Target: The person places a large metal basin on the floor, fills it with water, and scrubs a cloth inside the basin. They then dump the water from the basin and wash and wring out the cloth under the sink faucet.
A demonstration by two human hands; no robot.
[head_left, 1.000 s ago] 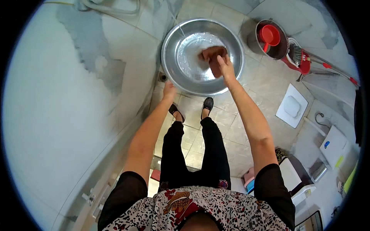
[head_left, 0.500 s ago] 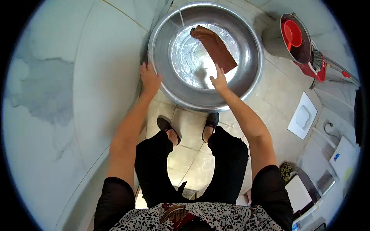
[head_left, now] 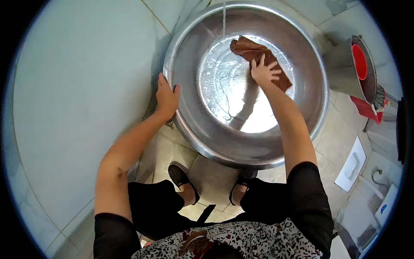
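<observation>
A large metal basin (head_left: 185,125) stands on the floor, with a thin stream of water (head_left: 224,19) falling into it at the far side. My left hand (head_left: 167,98) grips the basin's left rim, thumb on the inner side and fingers along the outside. Inside lies a wet brown cloth (head_left: 246,48), partly crumpled at its far end. My right hand (head_left: 265,74) rests on the cloth with its fingers spread, hiding part of it. Shallow water covers the shiny basin bottom.
A grey bucket (head_left: 345,71) holding a red dipper (head_left: 359,62) stands right of the basin, near a red container (head_left: 366,108). A white floor fixture (head_left: 351,166) lies farther right. A pale marbled wall (head_left: 77,95) borders the left. My feet are on the tiles before the basin.
My right hand has come down onto the cloth and spread its fingers. The left hand has closed around the rim. The basin looks larger as the view moved nearer.
</observation>
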